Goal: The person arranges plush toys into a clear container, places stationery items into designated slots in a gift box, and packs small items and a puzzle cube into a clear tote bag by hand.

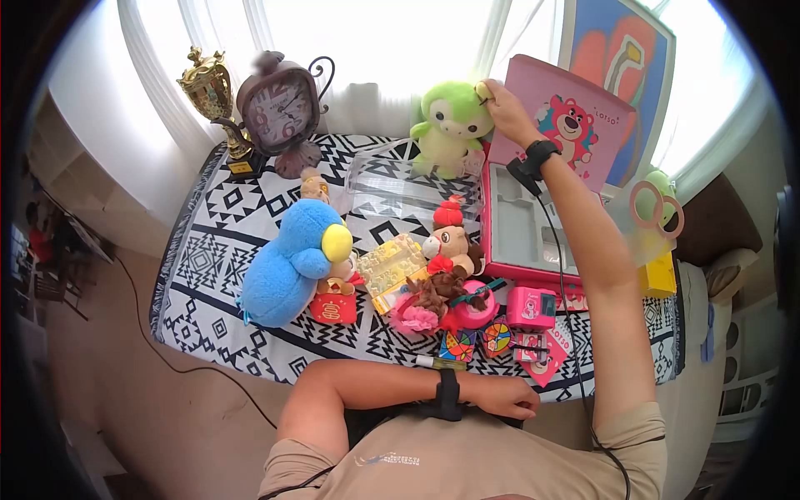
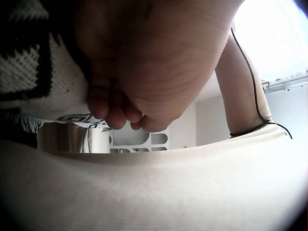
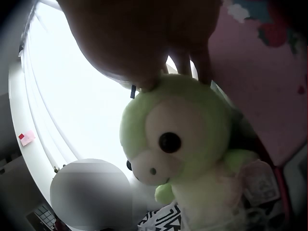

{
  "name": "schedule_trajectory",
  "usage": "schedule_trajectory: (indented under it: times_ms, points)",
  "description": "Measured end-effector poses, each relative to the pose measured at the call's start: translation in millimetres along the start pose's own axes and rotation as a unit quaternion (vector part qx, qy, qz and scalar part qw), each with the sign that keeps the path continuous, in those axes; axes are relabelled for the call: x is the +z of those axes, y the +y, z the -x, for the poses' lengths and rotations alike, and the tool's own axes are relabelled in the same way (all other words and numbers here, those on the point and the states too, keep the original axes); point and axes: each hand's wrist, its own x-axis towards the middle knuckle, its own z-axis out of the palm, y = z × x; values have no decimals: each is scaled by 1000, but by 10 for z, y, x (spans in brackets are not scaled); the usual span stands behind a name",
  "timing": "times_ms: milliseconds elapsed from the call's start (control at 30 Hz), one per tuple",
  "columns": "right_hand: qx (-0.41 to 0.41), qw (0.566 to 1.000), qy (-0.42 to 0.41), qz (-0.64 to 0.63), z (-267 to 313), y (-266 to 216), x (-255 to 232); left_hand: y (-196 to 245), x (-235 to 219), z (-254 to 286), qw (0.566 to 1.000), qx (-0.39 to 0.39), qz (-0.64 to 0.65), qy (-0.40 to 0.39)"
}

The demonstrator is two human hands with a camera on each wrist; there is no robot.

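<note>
My right hand point(image 1: 507, 112) grips the top of a green plush toy point(image 1: 450, 150) at the back of the table, beside the raised pink lid. In the right wrist view the fingers and thumb come down on the head of the plush toy point(image 3: 192, 120), which stands upright with its dark eyes showing. My left hand point(image 1: 510, 397) lies at the table's front edge, close to my body, and holds nothing. In the left wrist view the fingers of the left hand point(image 2: 159, 72) hang loosely curled beside the patterned cloth point(image 2: 62, 77).
An open pink Lotso box point(image 1: 510, 218) stands right of the plush, with a clear plastic tray point(image 1: 383, 187) at its left. A blue plush bird point(image 1: 287, 267), a clock point(image 1: 279, 108) and a trophy point(image 1: 208, 92) occupy the left. Several small toys and a pink case point(image 1: 532, 307) crowd the front.
</note>
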Motion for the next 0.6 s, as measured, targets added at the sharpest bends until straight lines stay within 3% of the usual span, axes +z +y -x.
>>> schedule_trajectory:
  times_ms: [133,233,300,367,433,500,600]
  points:
    - [12,999,-20,49,-62,-146,-80,-17,22,-4,1000,-1,12,5]
    - [-46,988,5,150,-92,-422,-99,-4,2,4,1000,-4,12,0]
    - [-131,969,44,204,-76,-698,-40,-15,2,-10,1000,3,-3,-4]
    - [-103,990,-68,70,31,-1245,58,-38,13,-9,1000,2,2,0]
    - [-128,974,-184,20,261,-1750,238,-69,28,-14,1000,3,4,-4]
    - [-265,931,-250,-15,496,-2057,479,-98,35,-28,1000,27,-10,3]
    - [-329,902,-279,2,724,-2288,807,-58,21,-18,1000,16,-5,2]
